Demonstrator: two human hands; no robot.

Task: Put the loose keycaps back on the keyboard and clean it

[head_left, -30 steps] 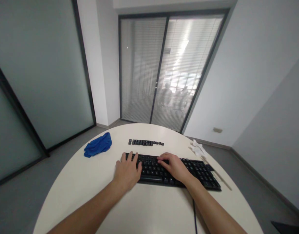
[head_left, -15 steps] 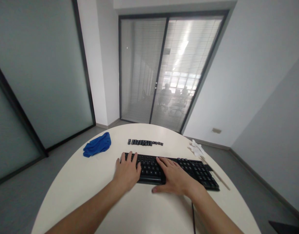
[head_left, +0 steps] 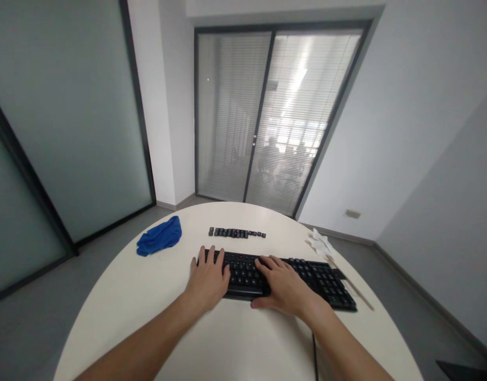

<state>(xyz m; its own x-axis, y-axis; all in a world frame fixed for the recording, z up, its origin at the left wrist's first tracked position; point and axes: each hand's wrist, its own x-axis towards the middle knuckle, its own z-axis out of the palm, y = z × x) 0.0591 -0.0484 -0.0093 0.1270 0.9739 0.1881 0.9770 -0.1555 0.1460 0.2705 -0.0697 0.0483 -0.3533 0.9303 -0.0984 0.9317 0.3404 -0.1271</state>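
A black keyboard (head_left: 243, 272) lies across the table before me. My left hand (head_left: 207, 275) rests over its left end, palm down and fingers spread, the tips near the back edge. My right hand (head_left: 282, 284) lies over its middle with fingers stretched out and the thumb off the front edge. Neither hand is closed around anything. Part of the keys is hidden under both hands. Behind the keyboard, loose black keycaps (head_left: 232, 233) sit in short rows.
A blue cloth (head_left: 159, 236) lies crumpled at the table's left edge. On the right are a crumpled white tissue (head_left: 319, 243) and a thin stick (head_left: 358, 292). A black cable (head_left: 315, 354) runs toward me over the round white table (head_left: 227, 344).
My right thumb has drawn in a little toward the keyboard, and the right fingers have shifted slightly. The left hand stays nearly where it was.
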